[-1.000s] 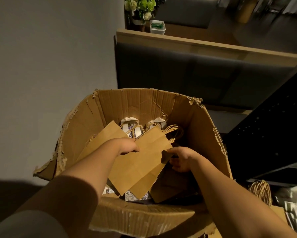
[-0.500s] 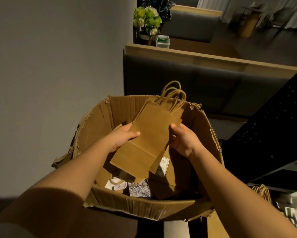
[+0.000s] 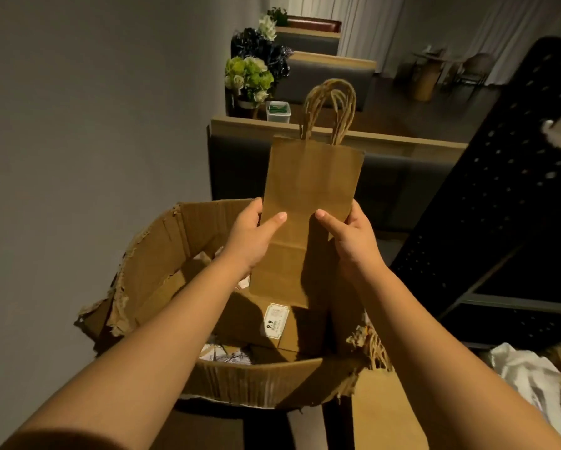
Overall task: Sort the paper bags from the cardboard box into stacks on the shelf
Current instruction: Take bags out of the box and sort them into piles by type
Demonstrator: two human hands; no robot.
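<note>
Your 2 hands, left hand (image 3: 252, 233) and right hand (image 3: 350, 237), each with a pinching grip on the upright paper bag (image 3: 308, 203) above the cardboard box (image 3: 162, 251).

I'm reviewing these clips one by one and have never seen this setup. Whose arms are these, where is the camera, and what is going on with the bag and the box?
There is no robot here. A person wears a wide-angle camera on the head, looking forward and down, so the two bare arms are their own. The left hand and right hand each pinch a side of a flat brown paper bag, held upright with its twisted handles on top. Below it stands a torn cardboard box, open, with more brown bags inside, one bearing a white label. A black perforated panel stands to the right.
</note>
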